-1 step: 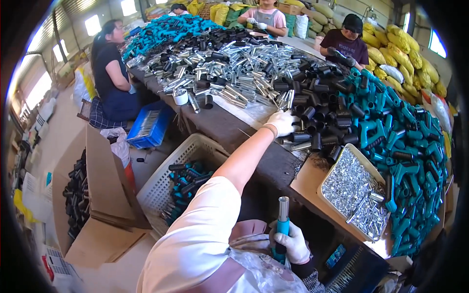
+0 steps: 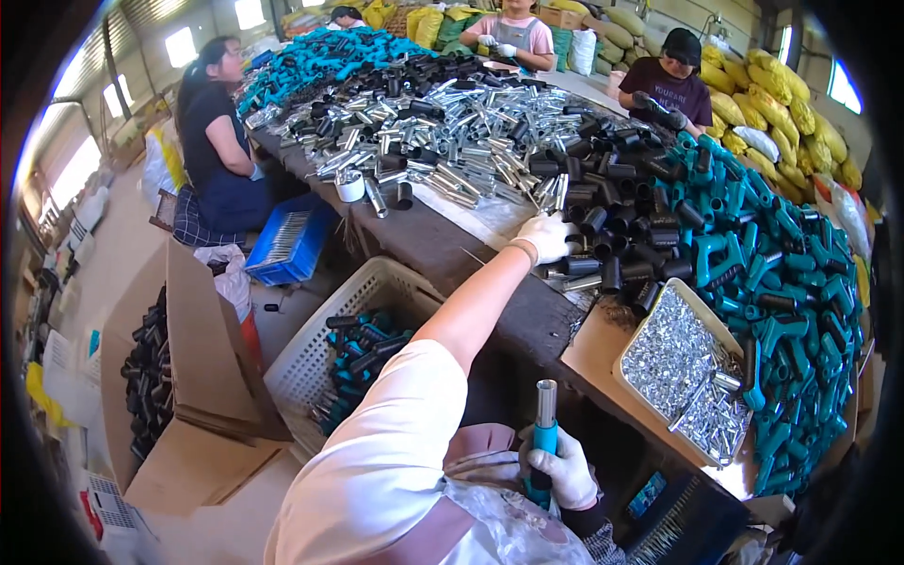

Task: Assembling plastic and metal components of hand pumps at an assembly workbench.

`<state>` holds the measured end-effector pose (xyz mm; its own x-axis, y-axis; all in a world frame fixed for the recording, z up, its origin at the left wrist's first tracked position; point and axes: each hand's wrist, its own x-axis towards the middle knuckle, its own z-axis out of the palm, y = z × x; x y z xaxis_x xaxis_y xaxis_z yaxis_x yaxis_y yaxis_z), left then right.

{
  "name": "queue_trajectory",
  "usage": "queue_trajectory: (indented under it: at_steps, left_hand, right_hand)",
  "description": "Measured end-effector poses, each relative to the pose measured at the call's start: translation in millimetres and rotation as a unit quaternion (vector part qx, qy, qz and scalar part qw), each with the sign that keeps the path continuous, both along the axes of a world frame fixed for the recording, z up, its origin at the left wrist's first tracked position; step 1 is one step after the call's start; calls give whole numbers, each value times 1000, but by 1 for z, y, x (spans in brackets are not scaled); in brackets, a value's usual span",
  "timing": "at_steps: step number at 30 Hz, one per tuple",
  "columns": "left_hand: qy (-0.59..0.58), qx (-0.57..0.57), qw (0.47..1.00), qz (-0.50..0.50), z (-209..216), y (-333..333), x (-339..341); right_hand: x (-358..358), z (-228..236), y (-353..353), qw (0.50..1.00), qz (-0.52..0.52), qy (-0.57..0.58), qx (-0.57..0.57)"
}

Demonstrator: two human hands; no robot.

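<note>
- Barely any change since the earlier frame; both hands stay where they were.
- Pale lettering crosses a dark shirt (image 2: 670, 97) at far right.
- Handle (image 2: 544, 439): teal and black, upright at the person's front, shiny silver tube (image 2: 546, 400) rising from it.
- Gloved right hand (image 2: 570, 469) curls around the handle.
- Gloved left hand (image 2: 545, 236) reaches to the black sleeves (image 2: 662, 227); fingers partly hidden, opening and hold cannot be told.

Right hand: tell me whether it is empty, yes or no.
No, the white-gloved right hand grips a teal handle with a silver tube sticking out of it.
</note>
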<state>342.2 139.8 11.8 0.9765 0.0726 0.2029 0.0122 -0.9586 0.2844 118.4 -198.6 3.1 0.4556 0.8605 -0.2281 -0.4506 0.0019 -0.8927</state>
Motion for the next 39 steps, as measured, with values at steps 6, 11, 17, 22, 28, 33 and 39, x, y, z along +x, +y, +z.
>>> queue_trajectory:
  at_steps: [6,11,17,22,28,33,39]
  left_hand:
    - [10,7,999,31,-1,2,4]
    - [11,-14,997,70,8,-6,0]
    - [34,-13,996,87,7,-6,-8]
    - [-16,-53,985,162,5,-17,-35]
    - [-57,-67,957,278,-2,-43,-53]
    - [-127,-72,969,201,-9,-39,-79]
    - [-76,89,980,159,-16,-26,-128]
  right_hand:
    - [-5,-1,-1,1000,-5,-16,-8]
    - [-11,-2,-14,999,-18,-35,-8]
    - [-17,1,-17,999,-22,-28,-12]
    - [-20,4,-22,999,-32,-39,-11]
    - [-18,1,-17,998,-31,-52,1]
    - [-21,-2,-21,996,-21,-81,-6]
    - [-11,8,-38,978,-153,-130,55]
